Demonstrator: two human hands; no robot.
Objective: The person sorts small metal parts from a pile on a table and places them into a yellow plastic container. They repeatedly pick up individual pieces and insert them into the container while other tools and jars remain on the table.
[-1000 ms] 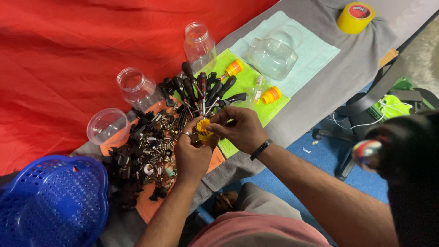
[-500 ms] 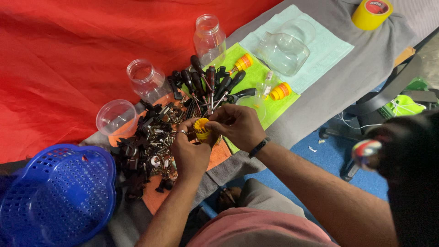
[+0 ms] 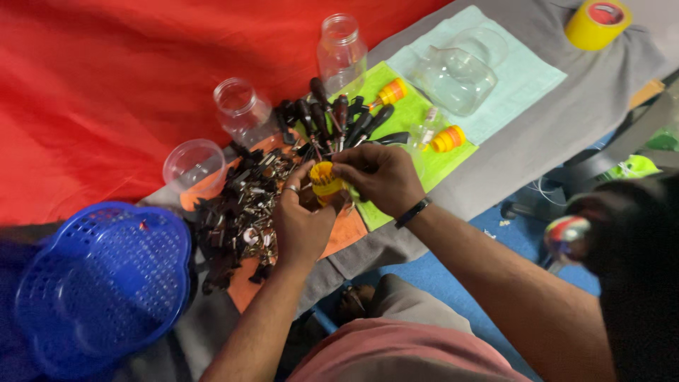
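Note:
My left hand (image 3: 300,223) grips a small yellow bit holder (image 3: 325,178) from below, over the front edge of the table. My right hand (image 3: 378,177) pinches at the holder's top from the right side; a dark band sits on that wrist. Just behind the hands lies a heap of small metal bits and dark parts (image 3: 240,212) on an orange cloth (image 3: 343,233). Several black-handled screwdrivers (image 3: 339,117) fan out on a green cloth (image 3: 424,159).
Three clear jars (image 3: 341,49) (image 3: 240,110) (image 3: 192,164) stand along a red sheet (image 3: 106,85). A tipped clear jar (image 3: 456,71) rests on a pale cloth. Two orange-capped tools (image 3: 447,138) lie right, a yellow tape roll (image 3: 596,22) far right, a blue basket (image 3: 99,283) left.
Both hands stay together on the yellow holder; the view has shifted slightly, so everything sits a little lower and to the right.

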